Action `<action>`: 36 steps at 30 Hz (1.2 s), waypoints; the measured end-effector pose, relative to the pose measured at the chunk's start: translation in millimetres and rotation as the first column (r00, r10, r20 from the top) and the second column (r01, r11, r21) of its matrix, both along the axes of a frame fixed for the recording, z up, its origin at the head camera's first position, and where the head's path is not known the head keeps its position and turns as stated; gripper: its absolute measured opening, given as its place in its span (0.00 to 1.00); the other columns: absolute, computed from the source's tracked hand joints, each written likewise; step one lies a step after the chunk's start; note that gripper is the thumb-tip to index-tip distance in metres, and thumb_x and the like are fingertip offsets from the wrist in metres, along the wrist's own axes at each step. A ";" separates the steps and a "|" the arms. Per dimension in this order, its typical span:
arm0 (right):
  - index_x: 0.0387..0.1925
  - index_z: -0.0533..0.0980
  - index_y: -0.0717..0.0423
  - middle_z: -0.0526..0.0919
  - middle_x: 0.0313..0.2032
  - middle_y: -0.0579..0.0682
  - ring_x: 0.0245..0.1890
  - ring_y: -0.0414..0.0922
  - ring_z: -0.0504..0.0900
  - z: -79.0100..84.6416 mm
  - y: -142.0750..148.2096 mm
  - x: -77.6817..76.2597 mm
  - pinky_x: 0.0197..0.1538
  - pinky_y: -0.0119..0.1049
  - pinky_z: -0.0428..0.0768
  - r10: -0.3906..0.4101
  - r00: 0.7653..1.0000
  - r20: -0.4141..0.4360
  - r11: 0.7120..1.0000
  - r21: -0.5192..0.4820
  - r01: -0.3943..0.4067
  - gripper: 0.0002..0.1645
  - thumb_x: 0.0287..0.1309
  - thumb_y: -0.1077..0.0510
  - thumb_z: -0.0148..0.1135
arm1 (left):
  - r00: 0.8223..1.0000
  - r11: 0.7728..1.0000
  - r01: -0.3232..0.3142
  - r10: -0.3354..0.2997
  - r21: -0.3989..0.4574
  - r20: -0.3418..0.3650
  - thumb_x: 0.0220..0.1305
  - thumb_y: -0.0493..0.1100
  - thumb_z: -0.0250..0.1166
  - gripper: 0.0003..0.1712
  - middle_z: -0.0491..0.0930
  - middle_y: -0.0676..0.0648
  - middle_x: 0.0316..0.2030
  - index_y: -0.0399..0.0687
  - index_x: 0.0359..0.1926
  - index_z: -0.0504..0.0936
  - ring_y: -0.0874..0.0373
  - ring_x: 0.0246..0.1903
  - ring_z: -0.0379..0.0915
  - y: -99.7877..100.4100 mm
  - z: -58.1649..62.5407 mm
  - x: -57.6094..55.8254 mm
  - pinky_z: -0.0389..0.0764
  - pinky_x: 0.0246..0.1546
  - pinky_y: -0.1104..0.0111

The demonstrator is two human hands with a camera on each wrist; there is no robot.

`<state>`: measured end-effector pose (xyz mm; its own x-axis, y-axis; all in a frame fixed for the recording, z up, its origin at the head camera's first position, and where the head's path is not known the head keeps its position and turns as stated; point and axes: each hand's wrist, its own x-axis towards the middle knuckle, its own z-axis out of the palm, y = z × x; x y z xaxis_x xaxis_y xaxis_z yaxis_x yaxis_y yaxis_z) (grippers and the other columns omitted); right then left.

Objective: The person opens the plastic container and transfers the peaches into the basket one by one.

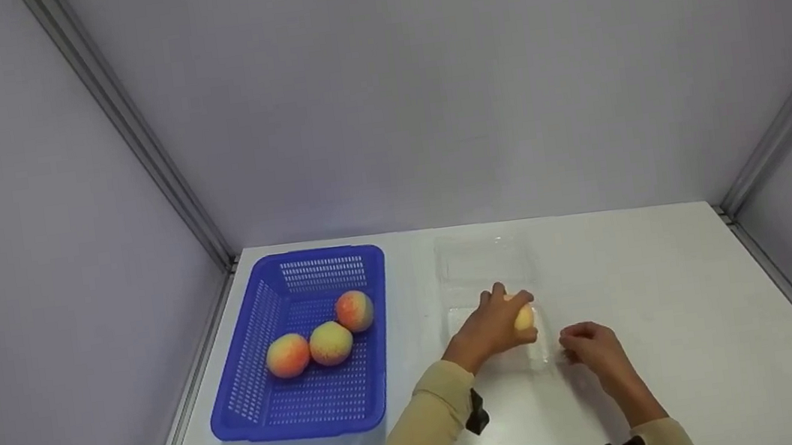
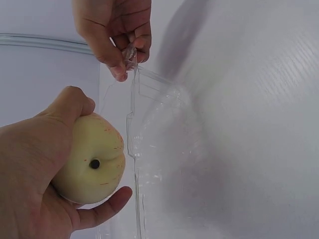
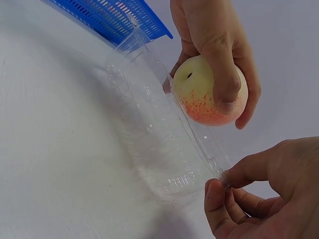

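Observation:
My left hand (image 1: 493,325) grips a peach (image 2: 94,162), pale yellow with red speckles and a small dark hole at its dimple. It holds the fruit right over the rim of a clear plastic clamshell box (image 3: 149,134), whose lid (image 1: 483,258) lies folded back toward the wall. With thumb and fingertips, my right hand (image 1: 597,349) pinches the corner of the box's rim, seen closely in the right wrist view. The box's near part is partly covered by the left hand in the head view.
A blue plastic basket (image 1: 220,418) stands on the left of the white table (image 1: 675,279). Three peaches lie in it: one at left (image 1: 288,356), a yellowish middle peach (image 1: 331,343) and a redder peach (image 1: 355,311) by the right wall. Grey panels enclose the table.

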<state>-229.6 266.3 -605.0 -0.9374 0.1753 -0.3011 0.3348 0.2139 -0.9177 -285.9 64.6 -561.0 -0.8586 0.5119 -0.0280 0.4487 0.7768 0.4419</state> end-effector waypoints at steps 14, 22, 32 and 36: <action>0.56 0.75 0.74 0.84 0.42 0.56 0.36 0.41 0.81 1.9 -3.5 -1.5 0.39 0.31 0.84 -0.006 1.000 0.011 1.000 0.010 0.006 0.19 0.72 0.62 0.61 | 1.000 1.000 -0.016 0.016 -0.007 0.003 0.65 0.56 0.72 0.34 0.71 0.45 0.61 0.68 0.71 0.76 0.57 0.53 0.68 -10.5 13.6 -11.4 0.81 0.40 0.68; 0.56 0.75 0.74 0.84 0.43 0.56 0.36 0.41 0.82 0.5 -3.5 -0.4 0.40 0.32 0.84 -0.009 1.000 0.014 1.000 0.009 0.008 0.19 0.72 0.62 0.61 | 1.000 1.000 -0.013 0.013 0.011 -0.008 0.64 0.54 0.72 0.34 0.71 0.44 0.60 0.68 0.71 0.76 0.57 0.51 0.67 -18.1 21.5 -12.7 0.79 0.37 0.70; 0.57 0.75 0.75 0.84 0.43 0.56 0.36 0.41 0.82 -0.4 -2.9 2.8 0.40 0.31 0.84 -0.002 1.000 0.002 1.000 0.005 0.002 0.20 0.72 0.62 0.61 | 0.999 1.000 0.003 -0.003 0.018 -0.037 0.65 0.53 0.72 0.35 0.70 0.43 0.61 0.66 0.72 0.75 0.55 0.52 0.66 -26.8 31.2 -12.5 0.80 0.37 0.70; 0.57 0.75 0.76 0.85 0.44 0.57 0.35 0.41 0.82 -0.4 -2.2 3.9 0.39 0.31 0.84 0.005 1.000 -0.021 1.000 0.000 -0.005 0.20 0.72 0.62 0.61 | 0.999 1.000 0.004 -0.003 0.026 -0.047 0.65 0.52 0.71 0.34 0.70 0.42 0.62 0.65 0.72 0.75 0.54 0.52 0.66 -31.6 34.9 -14.6 0.80 0.36 0.70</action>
